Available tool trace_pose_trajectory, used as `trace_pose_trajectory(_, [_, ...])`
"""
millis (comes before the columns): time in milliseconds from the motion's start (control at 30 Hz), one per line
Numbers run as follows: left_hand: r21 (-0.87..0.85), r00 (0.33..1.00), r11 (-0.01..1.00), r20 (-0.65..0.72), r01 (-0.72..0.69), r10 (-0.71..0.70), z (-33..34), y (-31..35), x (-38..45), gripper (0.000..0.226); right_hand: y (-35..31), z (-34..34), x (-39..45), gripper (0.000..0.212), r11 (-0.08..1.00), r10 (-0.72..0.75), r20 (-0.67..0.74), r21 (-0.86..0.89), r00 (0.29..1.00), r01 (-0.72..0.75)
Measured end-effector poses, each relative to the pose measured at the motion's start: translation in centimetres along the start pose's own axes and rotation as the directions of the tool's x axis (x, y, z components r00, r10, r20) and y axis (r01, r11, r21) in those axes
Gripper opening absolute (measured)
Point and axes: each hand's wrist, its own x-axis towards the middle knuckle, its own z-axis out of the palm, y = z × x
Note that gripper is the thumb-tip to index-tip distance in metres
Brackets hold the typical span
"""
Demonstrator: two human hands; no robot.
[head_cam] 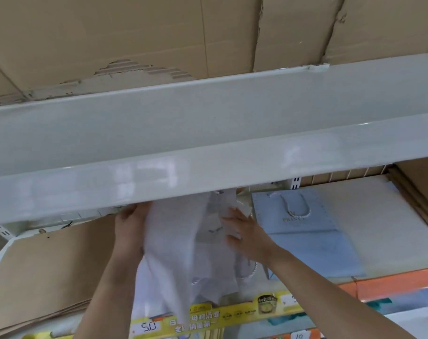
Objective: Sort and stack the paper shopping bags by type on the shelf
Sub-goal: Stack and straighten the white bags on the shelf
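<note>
A pile of white paper bags with cord handles lies on the shelf, its near end hanging over the front rail. My left hand grips the pile's left edge, fingers partly hidden under the upper shelf. My right hand rests flat on the pile's right side, fingers spread and straight. Next to it on the right lies a light blue bag with a white rope handle, flat on top of more blue bags. A stack of brown kraft bags lies at the left.
The white upper shelf juts out low over the work area and hides the back of the shelf. Cardboard boxes stand on it. More brown bags lie at the far right. A yellow price rail runs along the front edge.
</note>
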Motion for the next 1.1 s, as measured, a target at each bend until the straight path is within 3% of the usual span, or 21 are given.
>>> trace_pose_trajectory(67, [0.268,0.994,0.964,-0.106,0.005,0.025,2.8,-1.6,-0.1,0.021,0.0,0.0,-0.3,0.036,0.996,-0.041,-0.078,0.071,0.996,0.046])
trace_pose_trajectory(133, [0.521,0.985,0.851,-0.173,0.072,0.022,4.8,-3.4,-0.5,0.038,0.1,-0.3,-0.8,0.033,0.976,0.058,-0.160,0.215,0.985,-0.022])
trace_pose_trajectory(200, [0.565,0.970,0.809,-0.241,0.159,-0.022,5.6,-5.0,-1.0,0.043,0.2,-0.5,-1.1,0.030,0.933,0.205,-0.207,0.337,0.957,-0.127])
trace_pose_trajectory(267, [0.565,0.958,0.805,-0.287,0.181,-0.014,5.9,-6.1,-1.2,0.037,0.4,-0.5,-1.2,0.035,0.916,0.258,-0.209,0.362,0.943,-0.170])
trace_pose_trajectory(367, [0.630,0.985,0.771,-0.171,0.088,0.028,5.4,-6.7,-0.7,0.025,0.5,-0.3,-1.3,0.069,0.977,0.189,-0.104,0.123,0.976,-0.176])
trace_pose_trajectory(467, [0.745,0.997,0.663,0.046,-0.080,0.070,4.4,-6.9,-0.2,0.021,0.8,0.5,-0.6,0.086,0.980,0.144,-0.057,-0.126,0.988,-0.151])
trace_pose_trajectory(633, [0.867,0.937,0.387,0.349,-0.313,-0.026,2.3,-7.1,-1.9,0.107,0.5,1.5,0.7,0.090,0.950,0.216,-0.077,-0.213,0.973,-0.228])
trace_pose_trajectory(767, [0.826,0.840,0.243,0.538,-0.509,-0.067,1.3,-8.9,-4.2,0.128,0.3,1.7,1.1,0.094,0.966,0.199,-0.133,-0.137,0.971,-0.217])
trace_pose_trajectory(867, [0.843,0.836,0.193,0.530,-0.502,-0.139,1.7,-9.5,-4.3,0.127,0.3,1.6,0.8,0.082,0.983,0.129,-0.157,-0.106,0.979,-0.147])
trace_pose_trajectory(1100, [0.898,0.894,0.171,0.428,-0.405,-0.130,4.7,-8.6,-4.0,0.126,0.7,1.5,0.0,0.062,0.972,0.065,-0.102,-0.218,0.993,-0.086])
